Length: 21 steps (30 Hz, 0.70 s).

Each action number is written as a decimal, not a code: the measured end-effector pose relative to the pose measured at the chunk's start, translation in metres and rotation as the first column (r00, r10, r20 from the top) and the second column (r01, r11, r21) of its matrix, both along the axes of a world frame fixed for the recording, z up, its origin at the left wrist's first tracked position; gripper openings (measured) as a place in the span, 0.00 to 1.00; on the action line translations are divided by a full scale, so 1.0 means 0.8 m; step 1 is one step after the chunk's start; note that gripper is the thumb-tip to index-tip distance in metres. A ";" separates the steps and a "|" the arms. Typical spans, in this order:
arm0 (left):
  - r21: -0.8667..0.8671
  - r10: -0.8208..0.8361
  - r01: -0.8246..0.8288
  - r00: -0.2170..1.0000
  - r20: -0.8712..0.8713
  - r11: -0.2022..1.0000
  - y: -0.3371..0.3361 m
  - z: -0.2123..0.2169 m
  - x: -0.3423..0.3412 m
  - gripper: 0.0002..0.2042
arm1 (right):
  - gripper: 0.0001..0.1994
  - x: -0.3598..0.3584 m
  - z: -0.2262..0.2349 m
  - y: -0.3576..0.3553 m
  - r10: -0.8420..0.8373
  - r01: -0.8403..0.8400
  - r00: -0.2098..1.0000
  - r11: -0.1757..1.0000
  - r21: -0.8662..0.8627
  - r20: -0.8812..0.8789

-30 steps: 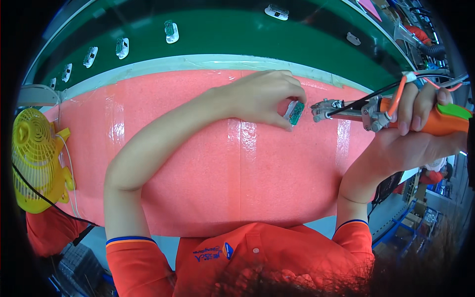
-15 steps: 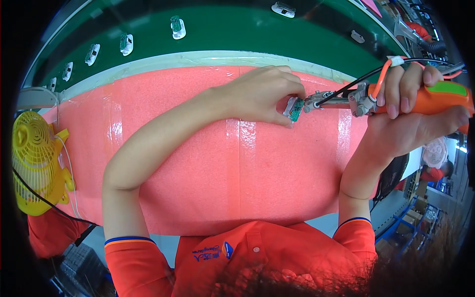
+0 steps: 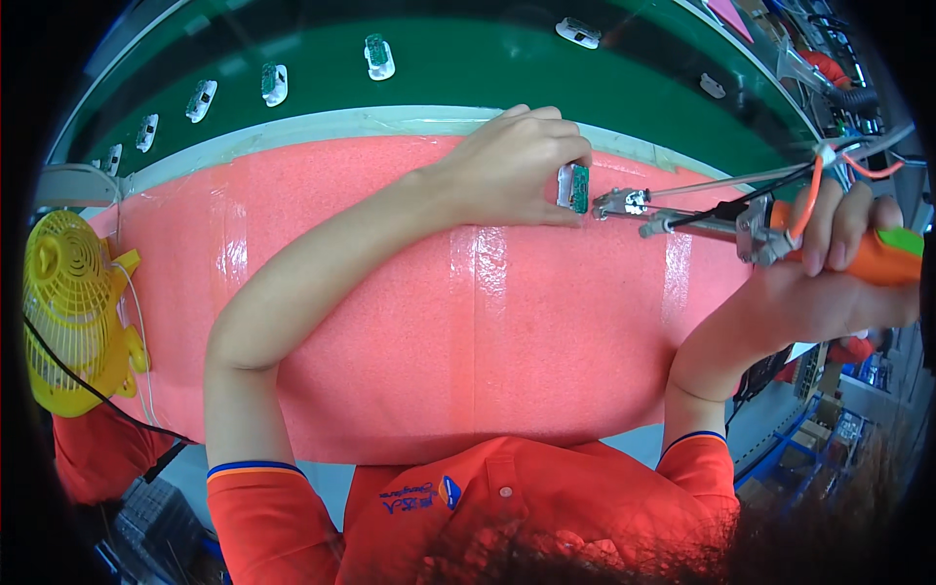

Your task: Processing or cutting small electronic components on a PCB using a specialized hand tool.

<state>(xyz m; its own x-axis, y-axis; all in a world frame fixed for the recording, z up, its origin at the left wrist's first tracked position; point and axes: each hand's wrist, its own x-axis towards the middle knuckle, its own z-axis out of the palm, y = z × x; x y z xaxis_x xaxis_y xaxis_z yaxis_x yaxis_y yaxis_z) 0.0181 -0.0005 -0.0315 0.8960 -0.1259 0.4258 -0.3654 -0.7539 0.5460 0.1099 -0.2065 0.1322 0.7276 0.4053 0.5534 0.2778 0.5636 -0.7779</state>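
Observation:
My left hand [image 3: 517,166] pinches a small white part with a green circuit board [image 3: 572,187], standing it on edge on the pink foam mat [image 3: 409,322]. My right hand [image 3: 829,263] grips an orange-handled soldering tool [image 3: 882,255] with a green button, at the right edge. Its long metal tip [image 3: 616,203] points left and almost touches the board. A thin wire feed tube runs along the tool toward the tip.
A green conveyor belt [image 3: 468,68] behind the mat carries several small white parts [image 3: 378,56]. A yellow desk fan [image 3: 70,312] stands at the left edge with a black cable. Cables and equipment crowd the far right.
My right hand drew the tool slightly back and down after bringing its tip up to the board. My left hand has turned the part more upright.

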 end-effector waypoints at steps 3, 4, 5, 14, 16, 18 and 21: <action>-0.010 0.015 -0.015 1.000 0.001 1.000 -0.003 0.002 0.001 0.24 | 0.34 -0.010 -0.007 0.011 -0.050 0.050 0.998 0.999 0.007 0.032; -0.006 0.021 -0.021 1.000 0.002 1.000 -0.003 0.001 0.000 0.23 | 0.34 -0.019 -0.008 0.021 -0.048 0.048 0.998 0.999 0.005 0.029; -0.007 0.023 -0.023 1.000 -0.002 1.000 -0.003 0.000 -0.001 0.23 | 0.35 -0.034 -0.007 0.037 -0.218 0.224 0.973 0.970 -0.090 0.073; -0.040 -0.003 0.001 0.999 -0.039 0.999 -0.003 -0.001 0.001 0.22 | 0.38 -0.035 -0.021 0.030 -0.278 0.298 0.948 0.947 -0.121 0.155; -0.029 0.000 -0.001 1.000 -0.019 1.000 -0.004 -0.002 0.002 0.22 | 0.39 -0.028 -0.023 0.027 -0.165 0.184 0.974 0.975 -0.120 0.154; -0.027 -0.002 0.002 1.000 -0.021 1.000 -0.003 -0.001 0.001 0.21 | 0.40 -0.019 -0.025 0.027 -0.049 0.068 0.987 0.991 -0.118 0.153; -0.006 -0.005 0.005 1.000 -0.004 1.000 -0.003 0.002 0.000 0.22 | 0.42 -0.004 -0.029 0.029 0.124 -0.108 0.981 0.988 -0.112 0.151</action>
<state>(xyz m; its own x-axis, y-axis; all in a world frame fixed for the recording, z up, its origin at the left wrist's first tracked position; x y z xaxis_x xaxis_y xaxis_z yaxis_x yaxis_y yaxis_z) 0.0183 -0.0028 -0.0299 0.8970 -0.1279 0.4231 -0.3671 -0.7488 0.5518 0.1065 -0.1833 0.1092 0.5794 0.5423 0.6084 0.3389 0.5186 -0.7850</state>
